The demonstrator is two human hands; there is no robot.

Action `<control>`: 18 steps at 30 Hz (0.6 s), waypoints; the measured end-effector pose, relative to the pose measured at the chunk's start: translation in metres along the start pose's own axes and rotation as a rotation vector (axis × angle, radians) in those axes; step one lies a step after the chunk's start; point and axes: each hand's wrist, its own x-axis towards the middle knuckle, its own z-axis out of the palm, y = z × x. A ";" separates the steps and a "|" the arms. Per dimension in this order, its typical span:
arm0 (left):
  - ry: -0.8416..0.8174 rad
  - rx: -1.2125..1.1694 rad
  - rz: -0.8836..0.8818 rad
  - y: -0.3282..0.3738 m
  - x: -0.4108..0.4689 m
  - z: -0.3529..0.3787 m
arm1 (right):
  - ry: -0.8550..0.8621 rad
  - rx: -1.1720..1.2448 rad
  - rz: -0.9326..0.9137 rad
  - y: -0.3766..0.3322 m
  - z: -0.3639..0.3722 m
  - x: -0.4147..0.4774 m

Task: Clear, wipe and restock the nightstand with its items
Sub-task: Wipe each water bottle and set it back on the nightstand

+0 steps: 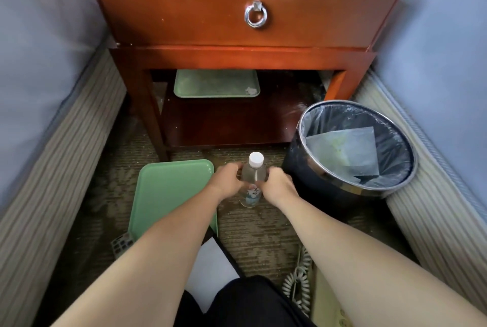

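Fingers [232, 168] of left hand [226, 181] and right hand [277, 185] grip bottle [254, 172] on carpet [263, 234] before nightstand [237, 10].

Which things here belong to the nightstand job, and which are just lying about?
Job: nightstand, water bottle gripped by left hand and right hand, floor tray, shelf tray.
Lying about: waste bin, left bed, right bed.
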 end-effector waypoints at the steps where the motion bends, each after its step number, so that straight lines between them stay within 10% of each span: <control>1: -0.002 0.002 0.012 0.002 -0.003 -0.005 | 0.009 0.001 -0.027 -0.002 -0.001 -0.002; 18: 0.105 0.046 0.137 0.073 -0.105 -0.123 | 0.108 -0.033 -0.356 -0.087 -0.072 -0.100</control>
